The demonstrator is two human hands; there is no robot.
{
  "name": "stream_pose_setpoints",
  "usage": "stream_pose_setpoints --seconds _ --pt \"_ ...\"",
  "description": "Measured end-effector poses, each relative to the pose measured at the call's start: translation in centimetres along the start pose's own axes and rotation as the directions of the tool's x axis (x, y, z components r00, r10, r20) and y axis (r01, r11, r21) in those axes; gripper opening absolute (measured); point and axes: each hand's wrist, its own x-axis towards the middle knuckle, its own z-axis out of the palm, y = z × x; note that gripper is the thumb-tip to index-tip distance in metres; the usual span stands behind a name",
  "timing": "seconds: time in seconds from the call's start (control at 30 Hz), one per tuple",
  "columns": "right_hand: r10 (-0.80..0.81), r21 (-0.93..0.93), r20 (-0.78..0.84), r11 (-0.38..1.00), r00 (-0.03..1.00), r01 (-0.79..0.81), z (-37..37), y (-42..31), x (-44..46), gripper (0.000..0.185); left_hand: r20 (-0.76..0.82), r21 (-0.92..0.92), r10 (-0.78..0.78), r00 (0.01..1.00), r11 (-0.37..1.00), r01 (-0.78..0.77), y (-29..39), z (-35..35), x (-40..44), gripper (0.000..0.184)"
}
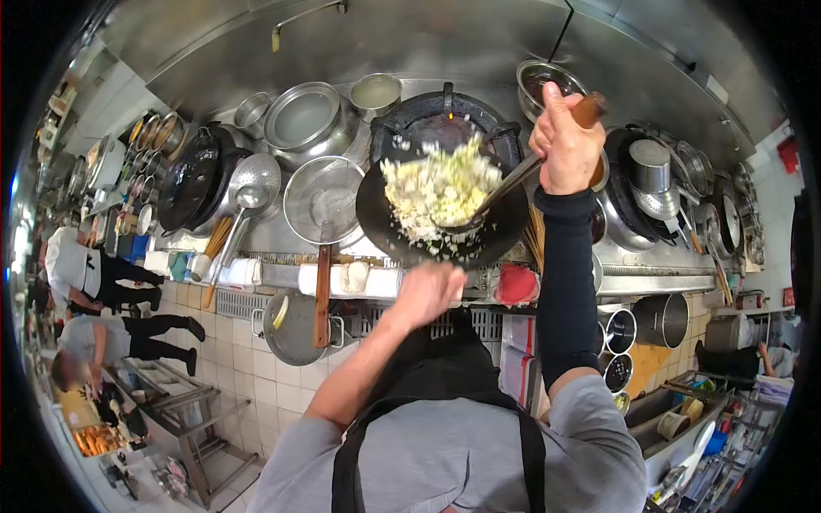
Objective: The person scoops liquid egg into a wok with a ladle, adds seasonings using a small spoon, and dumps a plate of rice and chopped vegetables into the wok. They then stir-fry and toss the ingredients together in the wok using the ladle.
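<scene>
A dark wok [509, 227] is tilted over the burner, with chopped pale yellow, white and green food [440, 184] flying up in it, blurred by motion. My right hand [566, 141] grips the wooden handle of a ladle [519, 177], whose bowl is down among the food. At the wok's near edge my left hand [430, 293] is closed; what it grips there is hidden, and the hand is smeared by motion. A black sleeve covers my right forearm.
A round strainer [325, 201] with a wooden handle lies left of the wok, beside a perforated ladle [255, 181] and a lidded pot [302, 116]. A metal bowl [547, 81] stands behind my right hand. Stacked pans [192, 179] are farther left. Other people stand at far left and far right.
</scene>
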Motion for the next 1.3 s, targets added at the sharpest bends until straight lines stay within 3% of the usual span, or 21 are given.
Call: stream_pose_setpoints --seconds 0.1,0.17,0.23,0.3,0.43,0.5,0.6,0.67,0.7,0.77,0.83,0.87,0.9,0.97,1.03,1.07,1.1,1.17,1.23,1.3 --pt "0.085 -0.001 -0.025 0.996 0.996 -0.085 -0.8 6.1 0.8 0.03 -0.02 0.005 -0.032 0.999 0.999 0.032 -1.8 2.0 4.7 0.046" --pt "0.025 0.046 0.037 0.999 0.999 -0.027 -3.2 10.6 1.8 0.032 -0.037 0.064 -0.092 0.995 0.994 0.094 -3.8 7.6 3.0 0.043" --pt "-0.065 0.096 -0.027 0.993 0.998 0.067 -4.0 8.9 2.9 0.033 0.033 0.024 -0.054 0.998 0.998 0.053 -5.0 9.7 -0.2 0.043" --pt "-0.134 0.165 0.13 0.98 0.982 0.112 -5.2 5.9 3.6 0.032 0.167 0.031 -0.004 0.986 1.0 -0.001 -4.2 7.8 -2.3 0.045" --pt "-0.051 0.119 0.274 0.993 0.961 0.018 -4.4 3.6 4.4 0.032 0.109 0.009 -0.058 0.992 0.998 0.057 -2.5 4.1 2.2 0.047" --pt "-0.013 0.034 0.234 0.999 0.972 0.005 -2.2 2.1 5.9 0.033 0.087 0.011 -0.034 0.996 0.999 0.033 -3.9 5.2 5.3 0.047" --pt "-0.041 0.058 0.088 0.998 0.995 0.036 -0.6 1.3 7.7 0.035 0.024 0.053 -0.066 0.998 0.996 0.065 -6.3 7.4 9.2 0.046" --pt "-0.079 0.056 -0.001 0.995 0.997 0.079 -2.4 7.6 9.8 0.035 0.031 0.039 -0.112 0.993 0.993 0.111 -7.2 8.8 10.2 0.046" --pt "0.03 0.021 -0.086 0.999 0.996 -0.028 -2.4 14.8 10.4 0.035 0.04 0.033 -0.141 0.989 0.99 0.14 -7.3 9.2 10.0 0.046" --pt "0.165 0.02 0.32 0.983 0.933 -0.18 -3.3 19.0 11.0 0.033 0.083 0.076 -0.169 0.982 0.984 0.163 -7.2 9.0 10.2 0.044" --pt "0.234 -0.061 0.223 0.972 0.946 -0.226 -2.0 17.3 14.8 0.032 0.104 0.081 -0.198 0.975 0.978 0.191 -6.6 9.2 9.6 0.043" --pt "0.204 -0.057 0.155 0.979 0.967 -0.197 -0.6 14.1 14.9 0.033 0.101 0.081 -0.193 0.976 0.979 0.186 -6.8 8.8 10.1 0.043" --pt "0.072 -0.117 0.066 0.991 0.995 -0.064 0.5 11.8 14.4 0.033 0.097 0.071 -0.195 0.976 0.979 0.189 -6.8 8.8 10.4 0.043" --pt "0.012 -0.031 0.175 1.0 0.984 -0.006 -3.7 13.6 15.3 0.035 0.046 0.06 -0.193 0.98 0.98 0.19 -7.1 8.9 10.6 0.042" --pt "-0.032 -0.126 0.201 0.99 0.979 0.058 -3.4 19.3 13.1 0.037 0.053 0.057 -0.177 0.983 0.983 0.174 -7.0 9.1 10.1 0.043" --pt "0.081 -0.128 0.316 0.991 0.945 -0.042 -2.3 18.8 13.8 0.04 0.043 0.056 -0.146 0.988 0.988 0.143 -7.9 10.0 10.2 0.041" --pt "0.104 -0.286 0.355 0.958 0.929 0.002 -0.6 17.5 15.1 0.038 0.006 0.045 -0.157 0.988 0.987 0.156 -7.7 10.4 9.9 0.041" --pt "0.193 -0.203 0.263 0.969 0.945 -0.142 2.9 13.9 14.6 0.035 -0.047 0.034 -0.145 0.988 0.989 0.146 -7.6 10.4 9.8 0.04" --pt "0.056 -0.026 0.297 0.998 0.953 -0.051 3.0 11.7 12.3 0.033 -0.016 0.02 -0.158 0.987 0.987 0.158 -7.3 10.2 10.0 0.041" --pt "-0.116 -0.017 0.278 0.992 0.954 0.126 1.6 16.4 9.8 0.035 -0.011 0.024 -0.16 0.987 0.987 0.16 -7.6 9.8 10.0 0.039"
